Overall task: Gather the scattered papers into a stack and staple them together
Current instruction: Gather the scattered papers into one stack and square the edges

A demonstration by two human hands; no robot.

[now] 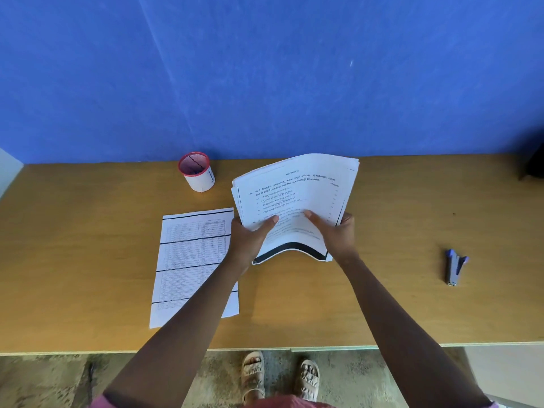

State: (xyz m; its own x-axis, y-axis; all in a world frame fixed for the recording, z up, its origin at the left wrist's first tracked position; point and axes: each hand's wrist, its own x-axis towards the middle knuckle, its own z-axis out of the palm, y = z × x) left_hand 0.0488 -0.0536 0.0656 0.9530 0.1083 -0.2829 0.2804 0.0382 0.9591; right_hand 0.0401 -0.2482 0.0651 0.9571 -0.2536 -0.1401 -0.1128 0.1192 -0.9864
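The person is holding a stack of papers (pixel 294 201) with both hands, raised off the worktop (pixel 88 231) around its middle, closer to the far edge than the near one. The left hand (pixel 250 237) is gripping the stack's left side with the thumb pressed across the top sheet, and the right hand (pixel 338 234) is clamping the right side the same way; both are closed around the paper, which is bowing between them. The edges of the sheets are fanning slightly at the far end, so squaring up looks unfinished.

Gathering seems mostly done but not complete: one loose sheet (pixel 191 260) printed with a table is lying flat on the worktop just left of the stack, partly under the left forearm. The stapler (pixel 454 267) is sitting untouched well to the right, toward the right edge, so stapling is not yet begun.

A red-rimmed cup (pixel 196 172) is standing near the far edge, left of the stack. Something dark and thin is leaning inside it, with something blue low down; what they are I cannot tell.
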